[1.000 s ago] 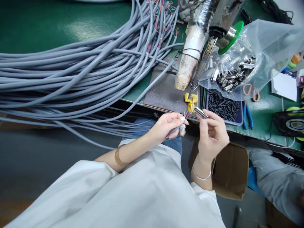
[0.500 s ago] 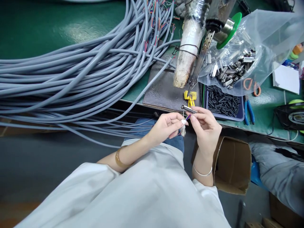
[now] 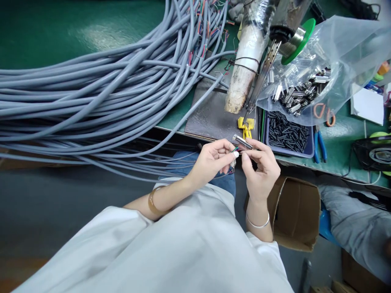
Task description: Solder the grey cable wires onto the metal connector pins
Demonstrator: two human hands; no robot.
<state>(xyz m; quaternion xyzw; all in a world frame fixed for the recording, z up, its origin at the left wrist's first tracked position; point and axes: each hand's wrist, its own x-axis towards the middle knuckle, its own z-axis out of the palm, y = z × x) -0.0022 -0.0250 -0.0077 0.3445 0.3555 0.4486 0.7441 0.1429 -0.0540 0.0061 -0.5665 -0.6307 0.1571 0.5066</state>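
My left hand [image 3: 212, 160] pinches the stripped end of a grey cable [image 3: 183, 156], whose coloured wires [image 3: 234, 149] stick out past my fingertips. My right hand [image 3: 259, 165] holds a small metal connector [image 3: 243, 141] between thumb and fingers, right against those wire ends. Both hands hover just in front of the bench edge, below a yellow clip [image 3: 246, 125] on a dark metal plate [image 3: 207, 114]. A soldering iron [image 3: 259, 83] points down at the clip.
A big bundle of grey cables [image 3: 100, 93] covers the left of the green bench [image 3: 76, 24]. A clear bag of metal connectors [image 3: 308, 89], a blue tray of black sleeves [image 3: 288, 134], blue pliers [image 3: 319, 144] and a solder spool [image 3: 297, 38] lie right. A cardboard box [image 3: 297, 211] sits below.
My right hand has turned the connector and brought it left, from beside the yellow clip to the wire ends held in my left hand. My left hand has barely moved.
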